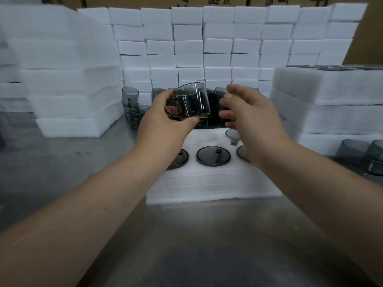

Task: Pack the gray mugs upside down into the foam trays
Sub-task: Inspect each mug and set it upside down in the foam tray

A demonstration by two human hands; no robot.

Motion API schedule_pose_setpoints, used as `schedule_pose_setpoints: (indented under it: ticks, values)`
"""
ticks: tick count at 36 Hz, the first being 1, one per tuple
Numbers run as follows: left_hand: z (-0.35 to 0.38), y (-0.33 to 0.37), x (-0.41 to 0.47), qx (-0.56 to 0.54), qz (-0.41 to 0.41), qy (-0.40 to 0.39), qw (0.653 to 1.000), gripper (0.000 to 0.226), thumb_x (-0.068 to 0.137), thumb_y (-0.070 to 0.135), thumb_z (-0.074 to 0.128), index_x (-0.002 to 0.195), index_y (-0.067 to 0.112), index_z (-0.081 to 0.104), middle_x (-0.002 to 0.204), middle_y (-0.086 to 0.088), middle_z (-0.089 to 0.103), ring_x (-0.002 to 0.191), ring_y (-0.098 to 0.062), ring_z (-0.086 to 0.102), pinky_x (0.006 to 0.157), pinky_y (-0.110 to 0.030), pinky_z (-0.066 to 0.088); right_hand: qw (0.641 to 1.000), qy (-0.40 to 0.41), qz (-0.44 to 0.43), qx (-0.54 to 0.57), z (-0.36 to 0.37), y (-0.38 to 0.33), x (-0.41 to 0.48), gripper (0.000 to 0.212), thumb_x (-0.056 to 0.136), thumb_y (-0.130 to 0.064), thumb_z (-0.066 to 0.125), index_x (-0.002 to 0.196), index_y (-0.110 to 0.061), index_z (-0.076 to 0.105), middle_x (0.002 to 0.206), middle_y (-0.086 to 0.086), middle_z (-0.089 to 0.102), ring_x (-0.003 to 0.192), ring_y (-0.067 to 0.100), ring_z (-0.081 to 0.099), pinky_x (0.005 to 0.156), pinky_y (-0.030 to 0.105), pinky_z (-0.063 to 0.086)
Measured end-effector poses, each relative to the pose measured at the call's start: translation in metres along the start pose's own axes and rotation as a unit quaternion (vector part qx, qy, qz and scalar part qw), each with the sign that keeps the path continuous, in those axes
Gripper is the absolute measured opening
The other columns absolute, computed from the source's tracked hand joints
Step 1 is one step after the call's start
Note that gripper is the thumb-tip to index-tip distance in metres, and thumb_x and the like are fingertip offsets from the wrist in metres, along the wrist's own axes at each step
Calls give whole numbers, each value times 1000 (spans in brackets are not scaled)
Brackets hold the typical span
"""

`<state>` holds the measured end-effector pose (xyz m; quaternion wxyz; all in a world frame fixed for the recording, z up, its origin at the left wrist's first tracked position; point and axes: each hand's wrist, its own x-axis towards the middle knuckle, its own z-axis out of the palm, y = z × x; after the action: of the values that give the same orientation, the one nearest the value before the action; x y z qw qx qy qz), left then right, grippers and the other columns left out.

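Observation:
My left hand [165, 123] grips a gray glass mug [191, 101] by its handle and lower edge, holding it in the air above the foam tray [211, 183]. My right hand [246, 112] hovers just right of the mug with fingers spread and loosely bent, holding nothing. The white tray lies on the metal table in front of me. Several mugs sit upside down in its holes, one in the middle [213, 155] with its round base up. More gray mugs [132, 104] stand on the table behind the tray, partly hidden by my hands.
Stacks of white foam trays stand at the left [68, 88] and right [331, 96]. A wall of white boxes [207, 48] closes the back. Two more gray mugs [364, 156] sit at the far right. The steel tabletop [186, 245] stretches toward me.

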<state>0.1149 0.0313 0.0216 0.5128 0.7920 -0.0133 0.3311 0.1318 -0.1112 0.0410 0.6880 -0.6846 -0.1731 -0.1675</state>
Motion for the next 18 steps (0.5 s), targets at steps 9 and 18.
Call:
schedule_pose_setpoints:
  ticks: [9, 18]
  values:
    - [2, 3, -7, 64, 57, -50, 995, 67, 74, 24, 74, 129, 43, 42, 91, 26, 57, 76, 9, 59, 71, -13, 45, 989, -59, -51, -129, 3, 5, -1, 51, 82, -32, 66, 130, -27, 50, 105, -13, 62, 88, 2, 59, 74, 23, 46]
    - [1, 0, -5, 20, 11, -33, 999, 68, 82, 2, 49, 140, 31, 28, 95, 25, 63, 79, 5, 61, 66, -5, 41, 979, -22, -33, -199, -4, 8, 9, 33, 80, -37, 68, 110, -28, 55, 103, -8, 61, 89, 13, 61, 78, 40, 54]
